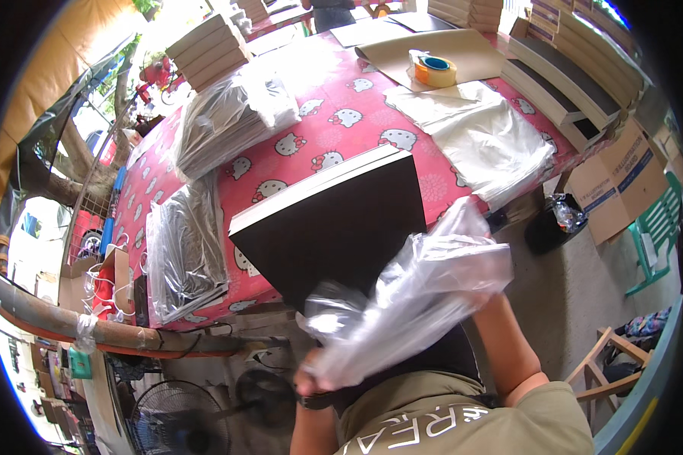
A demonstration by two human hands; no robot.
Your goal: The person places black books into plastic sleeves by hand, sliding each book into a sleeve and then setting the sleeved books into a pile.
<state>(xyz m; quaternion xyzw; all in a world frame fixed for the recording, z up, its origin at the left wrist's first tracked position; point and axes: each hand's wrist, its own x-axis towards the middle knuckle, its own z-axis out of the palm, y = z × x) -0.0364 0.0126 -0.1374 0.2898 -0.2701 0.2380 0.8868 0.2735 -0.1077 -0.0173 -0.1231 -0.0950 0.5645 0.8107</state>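
A crumpled clear plastic bag [402,303] stretches between my two hands, just in front of my body. My left hand [311,377] is closed on its lower left end. At the upper right end, my right hand [490,274] grips the plastic; film and motion blur partly cover its fingers. Directly beyond the bag, a stack of black-covered books [338,220] lies at the table's near edge, white page edges showing on its far side. The bag hides part of the near cover.
The table has a pink patterned cloth [432,189]. Plastic-wrapped stacks lie left [190,250] and far left [235,114]. Flat plastic bags [486,140], tape rolls [435,70] on brown paper, and black books [561,87] are on the right. A fan [178,417] stands below left.
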